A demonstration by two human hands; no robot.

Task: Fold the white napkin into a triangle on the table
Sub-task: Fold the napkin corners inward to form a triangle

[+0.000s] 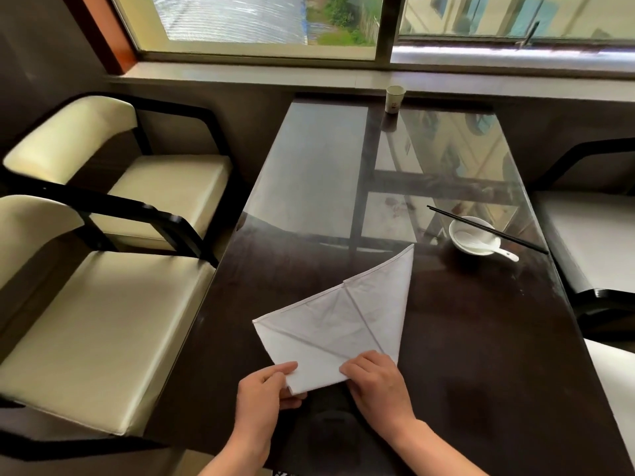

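Note:
The white napkin [338, 324] lies flat on the dark glossy table [481, 355], folded into a kite-like pointed shape. Its long tip points away toward the bowl and its narrow end is nearest me. My left hand [266, 389] pinches the near corner of the napkin between thumb and fingers. My right hand [376, 379] rests on the near right edge with its fingers curled over the cloth, pressing it down. Two hemmed flaps meet along a diagonal seam in the middle of the napkin.
A white bowl [464, 243] with a white spoon [494, 247] stands at the right, black chopsticks [486, 228] across its rim. A paper cup [394, 99] stands at the far edge under the window. Cream chairs [103, 324] line the left; another seat [594, 242] is at the right.

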